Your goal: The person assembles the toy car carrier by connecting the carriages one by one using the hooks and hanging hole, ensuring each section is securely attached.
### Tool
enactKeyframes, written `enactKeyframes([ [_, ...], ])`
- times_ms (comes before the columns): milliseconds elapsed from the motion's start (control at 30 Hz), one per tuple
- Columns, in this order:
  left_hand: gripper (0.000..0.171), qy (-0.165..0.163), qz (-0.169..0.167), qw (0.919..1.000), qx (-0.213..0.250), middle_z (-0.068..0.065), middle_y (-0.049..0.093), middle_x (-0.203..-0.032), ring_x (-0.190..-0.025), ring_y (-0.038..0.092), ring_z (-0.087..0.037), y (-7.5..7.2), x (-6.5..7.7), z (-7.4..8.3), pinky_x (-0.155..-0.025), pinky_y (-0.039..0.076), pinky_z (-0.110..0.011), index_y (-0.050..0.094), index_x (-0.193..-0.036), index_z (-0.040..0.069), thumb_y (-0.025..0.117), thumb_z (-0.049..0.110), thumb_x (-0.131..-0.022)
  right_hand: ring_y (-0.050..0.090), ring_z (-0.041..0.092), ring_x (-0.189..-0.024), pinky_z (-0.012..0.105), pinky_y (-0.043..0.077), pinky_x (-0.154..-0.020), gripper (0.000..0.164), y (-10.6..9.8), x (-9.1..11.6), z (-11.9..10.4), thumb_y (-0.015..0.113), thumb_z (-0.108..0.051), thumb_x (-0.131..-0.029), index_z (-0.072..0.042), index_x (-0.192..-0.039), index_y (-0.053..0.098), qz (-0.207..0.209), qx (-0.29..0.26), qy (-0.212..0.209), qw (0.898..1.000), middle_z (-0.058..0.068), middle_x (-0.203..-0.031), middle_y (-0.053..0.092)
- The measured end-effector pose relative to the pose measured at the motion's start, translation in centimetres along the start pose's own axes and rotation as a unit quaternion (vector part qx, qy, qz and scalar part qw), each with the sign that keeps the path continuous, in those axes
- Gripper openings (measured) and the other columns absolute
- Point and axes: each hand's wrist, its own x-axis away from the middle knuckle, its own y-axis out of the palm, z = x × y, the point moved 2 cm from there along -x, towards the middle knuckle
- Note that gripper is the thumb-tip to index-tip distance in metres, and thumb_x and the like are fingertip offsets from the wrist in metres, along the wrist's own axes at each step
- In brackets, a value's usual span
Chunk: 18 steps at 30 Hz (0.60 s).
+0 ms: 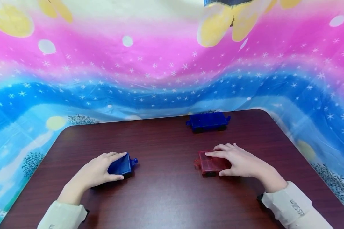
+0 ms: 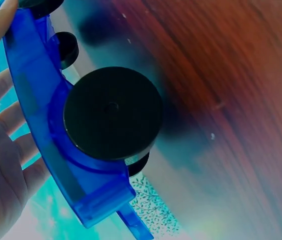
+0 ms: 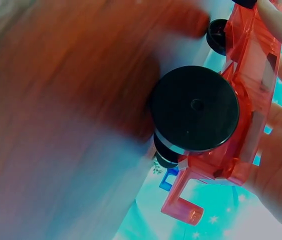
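At the table's left side, my left hand [image 1: 95, 170] holds a translucent blue toy flat car [image 1: 123, 166] between thumb and fingers, covering its rear part. A coupling loop juts from its right end. The left wrist view shows the car's black wheel [image 2: 113, 113] up close. Right of centre, my right hand [image 1: 242, 163] grips a translucent red toy flat car [image 1: 210, 163] by its long sides, its loop end pointing left. In the right wrist view its black wheels and a red hook [image 3: 182, 204] show. The two cars stand apart.
Another blue flat car [image 1: 208, 121] stands at the table's far edge, behind the red one, with a coupling at each end. The dark brown wooden table [image 1: 160, 197] has rounded far corners. A colourful snowflake-patterned cloth [image 1: 166, 73] hangs round its back and sides.
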Motion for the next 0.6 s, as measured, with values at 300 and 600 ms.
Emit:
enactKeyframes([
  [300,0.079,0.003,-0.001,1.0000,-0.003,-0.013,0.062,-0.131,-0.117,0.060,-0.033,-0.1,-0.2,0.5,-0.091,0.053,-0.054,0.053,-0.144,0.017,0.080,0.050,-0.078,0.052,0.024,-0.118,0.050,0.051,-0.093,0.072,0.2,-0.3,-0.5,0.083,-0.034,-0.080,-0.037,-0.144,0.052,-0.005,0.004,-0.001,1.000,0.003,-0.137,0.055],
  [600,0.080,0.002,-0.014,0.9999,-0.003,-0.012,0.061,-0.133,-0.119,0.059,-0.033,-0.2,-0.5,1.4,-0.091,0.053,-0.055,0.053,-0.144,0.020,0.080,0.053,-0.077,0.052,0.021,-0.118,0.042,0.054,-0.085,0.071,0.1,-0.7,-1.1,0.082,-0.036,-0.081,-0.039,-0.144,0.051,-0.012,0.001,0.009,1.000,0.002,-0.139,0.053],
])
